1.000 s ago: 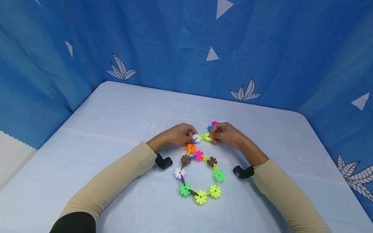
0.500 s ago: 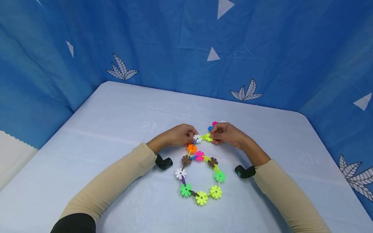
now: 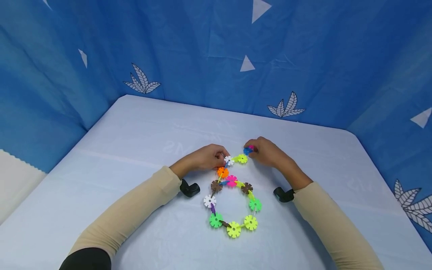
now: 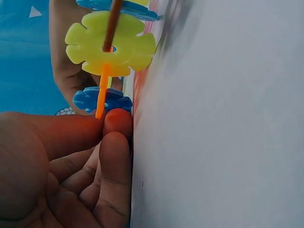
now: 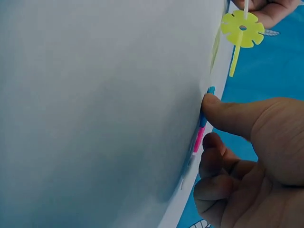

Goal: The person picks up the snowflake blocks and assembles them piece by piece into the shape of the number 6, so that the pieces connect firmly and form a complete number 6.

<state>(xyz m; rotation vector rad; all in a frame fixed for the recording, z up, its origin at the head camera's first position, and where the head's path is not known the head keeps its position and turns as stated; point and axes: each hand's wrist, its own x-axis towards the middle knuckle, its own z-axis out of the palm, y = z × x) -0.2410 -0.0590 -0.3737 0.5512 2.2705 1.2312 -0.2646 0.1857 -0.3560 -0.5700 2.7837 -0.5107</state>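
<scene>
A chain of colourful interlocking snowflake discs lies on the white table, its near part joined in a ring. My left hand (image 3: 212,156) pinches the chain close to a white snowflake disc (image 3: 229,161) and an orange snowflake disc (image 3: 222,172). In the left wrist view, the fingertips sit right below a blue disc (image 4: 102,99). A yellow-green disc (image 3: 242,159) ends the part on the right of the white one. Just beyond it, my right hand (image 3: 266,152) grips a blue snowflake disc (image 3: 248,151) between thumb and finger, with a pink disc (image 5: 198,140) beside it.
The ring holds a brown disc (image 3: 216,186), a green disc (image 3: 216,220) and several others. A blue curtain (image 3: 202,56) hangs behind the table (image 3: 152,131). Black wrist cameras stick out near each sleeve.
My right hand has let go of the yellow-green disc and shifted slightly away to the blue disc, which it now grips. My left hand stays in place.
</scene>
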